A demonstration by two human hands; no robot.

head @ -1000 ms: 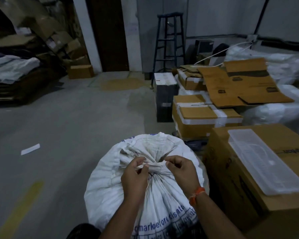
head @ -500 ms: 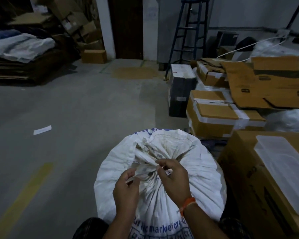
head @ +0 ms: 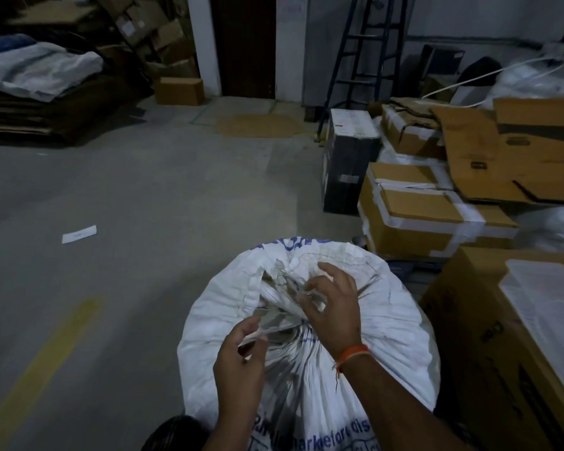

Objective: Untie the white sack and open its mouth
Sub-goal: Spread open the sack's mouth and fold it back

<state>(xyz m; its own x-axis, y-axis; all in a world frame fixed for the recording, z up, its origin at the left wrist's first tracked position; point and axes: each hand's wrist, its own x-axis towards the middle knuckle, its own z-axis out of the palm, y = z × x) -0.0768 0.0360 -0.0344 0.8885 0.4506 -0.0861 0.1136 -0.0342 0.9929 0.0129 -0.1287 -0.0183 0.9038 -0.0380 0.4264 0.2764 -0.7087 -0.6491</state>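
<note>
A full white woven sack (head: 394, 336) with blue print stands on the floor right in front of me. Its gathered mouth (head: 280, 288) is bunched at the top, with a pale tie strip (head: 264, 327) running out of the knot toward me. My left hand (head: 241, 359) pinches the loose end of that strip just below the knot. My right hand (head: 332, 304), with an orange wristband, rests on the bunched fabric with fingers spread, fingertips at the knot. The knot itself is partly hidden by my fingers.
Cardboard boxes (head: 414, 216) and a large carton with a clear plastic lid (head: 547, 317) crowd the sack's right side. A black box (head: 345, 164) and a blue stepladder (head: 368, 53) stand behind. Grey concrete floor (head: 144, 206) with a paper scrap (head: 79, 234) lies to the left.
My left hand has drawn the tie strip back toward me, away from the knot. My right hand has lifted and spread its fingers over the bunched mouth. The camera has tilted down and closer.
</note>
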